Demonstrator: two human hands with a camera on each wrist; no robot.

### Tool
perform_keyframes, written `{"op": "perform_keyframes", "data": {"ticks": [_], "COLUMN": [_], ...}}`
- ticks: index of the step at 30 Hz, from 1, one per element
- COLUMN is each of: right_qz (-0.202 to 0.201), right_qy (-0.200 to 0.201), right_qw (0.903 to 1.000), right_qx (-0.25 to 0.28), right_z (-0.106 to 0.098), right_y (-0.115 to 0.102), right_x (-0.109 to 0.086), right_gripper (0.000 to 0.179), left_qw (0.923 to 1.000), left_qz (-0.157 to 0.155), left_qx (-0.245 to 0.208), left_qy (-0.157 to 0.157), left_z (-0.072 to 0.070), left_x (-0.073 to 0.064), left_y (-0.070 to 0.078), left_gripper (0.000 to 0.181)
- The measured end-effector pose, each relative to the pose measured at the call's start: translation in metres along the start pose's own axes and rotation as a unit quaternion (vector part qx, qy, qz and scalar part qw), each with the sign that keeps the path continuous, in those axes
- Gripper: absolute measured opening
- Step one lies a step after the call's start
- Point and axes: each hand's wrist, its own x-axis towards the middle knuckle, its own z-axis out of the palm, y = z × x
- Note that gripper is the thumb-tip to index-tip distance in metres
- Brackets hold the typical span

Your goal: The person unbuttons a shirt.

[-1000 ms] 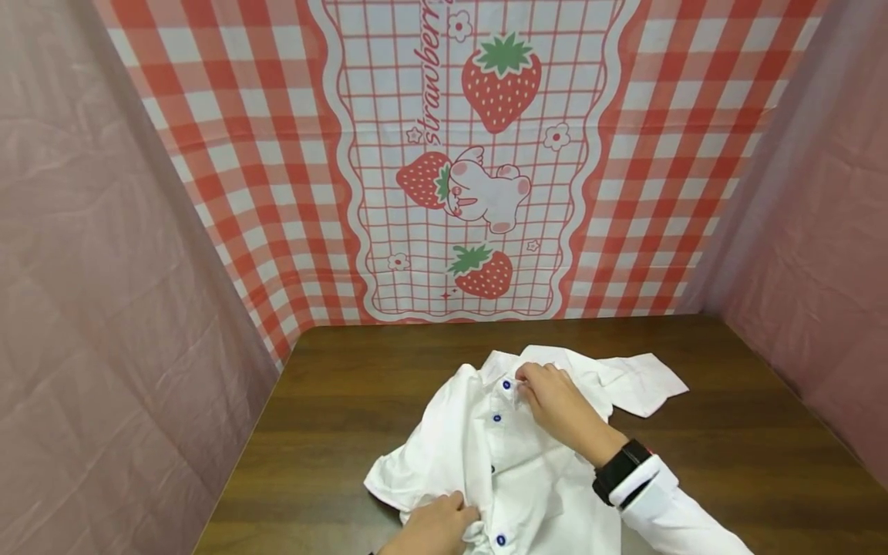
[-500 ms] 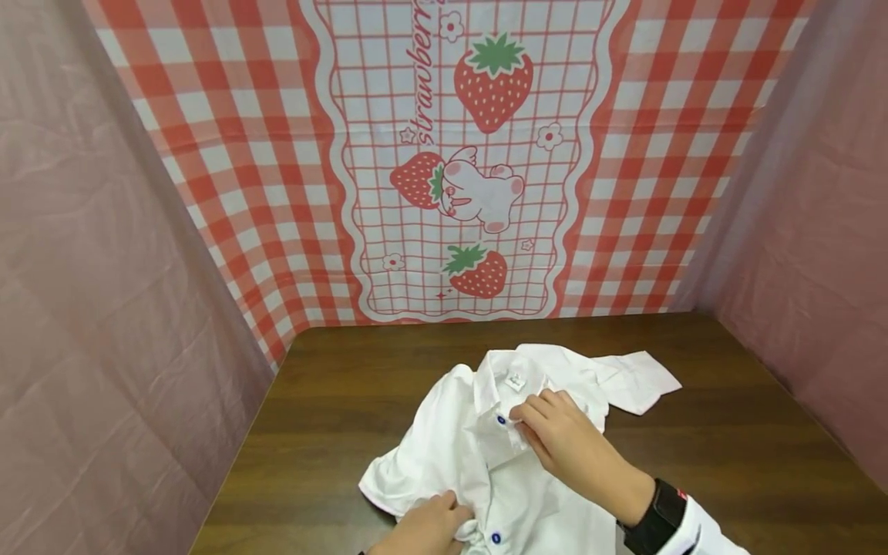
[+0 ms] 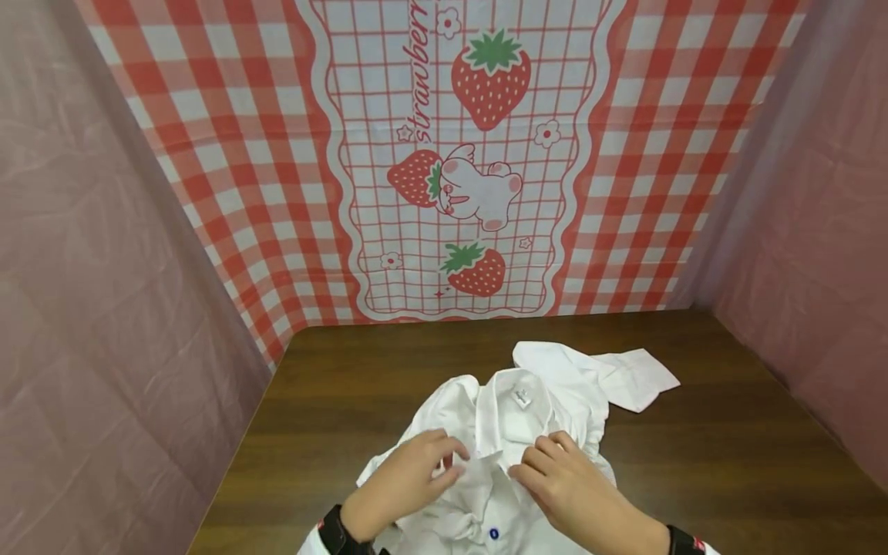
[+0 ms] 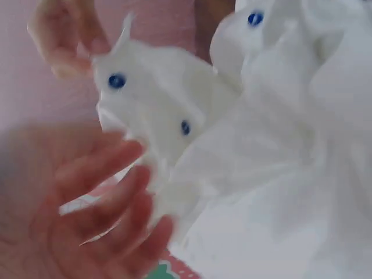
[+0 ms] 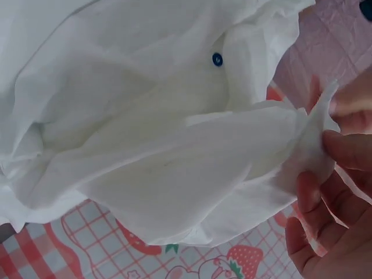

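Note:
A white button-up shirt (image 3: 489,420) lies rumpled on the table, its collar and inside label facing up. Near the collar front, my right hand (image 3: 579,489) pinches the edge of the button placket. In the left wrist view that hand (image 4: 70,38) holds the placket's corner by a blue button (image 4: 117,81). My left hand (image 3: 409,479) hovers at the other side of the opening, fingers loosely bent with nothing between them. Its fingers (image 4: 136,180) reach toward the placket in the left wrist view. One blue button (image 3: 494,533) shows lower on the shirt front.
The brown wooden table (image 3: 319,416) carries the shirt, with one sleeve (image 3: 634,379) stretched out to the right. A red-checked strawberry cloth (image 3: 444,193) hangs behind it. Pink curtains (image 3: 805,254) hang on both sides.
My left hand has let go of the shirt's lower front and moved up toward the collar. The right hand has drawn the placket edge down toward me, and the collar has opened out.

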Motion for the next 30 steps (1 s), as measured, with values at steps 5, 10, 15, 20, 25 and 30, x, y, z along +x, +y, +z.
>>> {"op": "perform_keyframes", "data": {"ticks": [5,10,15,20,25,30], "right_qz": [-0.025,-0.043,-0.053,-0.057,-0.051,0.002], "right_qy": [-0.008,-0.015,-0.019,-0.013,-0.021,-0.018], "right_qw": [0.9996,0.9988,0.9983,0.9982,0.9985,0.9995], "right_qx": [-0.005,-0.015,-0.018,-0.014,0.002,0.025], "right_z": [0.005,0.007,0.007,0.007,0.003,-0.006], "right_y": [-0.005,-0.009,-0.011,-0.011,-0.009,-0.001], "right_x": [-0.005,-0.007,-0.009,-0.01,-0.01,-0.009], "right_gripper": [0.015,0.013,0.014,0.019,0.013,0.026], "left_qw": [0.992,0.9885,0.9793,0.9677,0.9681,0.9701], "left_qz": [0.018,0.052,0.068,0.042,0.039,0.045], "left_qx": [0.099,0.138,0.191,0.248,0.247,0.237], "left_qy": [0.076,0.032,-0.004,-0.022,-0.01,0.024], "left_z": [-0.001,0.005,0.007,0.007,0.0,-0.017], "left_x": [0.032,0.058,0.072,0.078,0.075,0.067], "left_y": [-0.009,-0.017,-0.017,-0.018,-0.017,-0.013], "left_gripper": [0.035,0.054,0.052,0.022,0.01,0.009]}}
